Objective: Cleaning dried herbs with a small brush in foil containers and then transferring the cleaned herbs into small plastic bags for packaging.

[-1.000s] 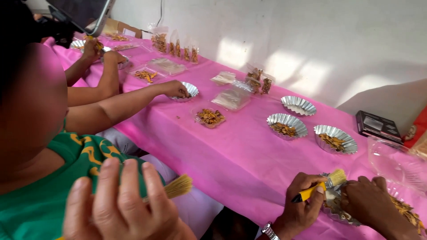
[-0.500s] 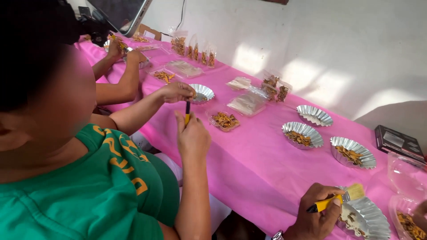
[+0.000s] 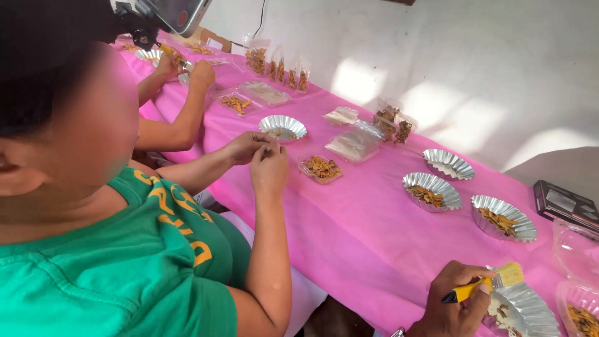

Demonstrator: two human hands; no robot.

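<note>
Lower right of frame: the left hand (image 3: 452,299) has its fingers wrapped tight round a yellow-handled brush (image 3: 483,284), bristles poised over a fluted foil tray (image 3: 530,312) on the pink surface (image 3: 349,231); the right hand is out of frame.

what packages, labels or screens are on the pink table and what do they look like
Small clear pouches: a row standing at the far edge, orange-brown pieces inside.
Flat clear packets: mid-table beside more filled pouches, pale contents.
Clear shallow tray: mid-table, rectangular, holding orange pieces.
Dark flat device: far right edge, rectangular, grey panel on top; cannot tell if it is lit.
Clear plastic tub: far right, partly cut off.
</note>
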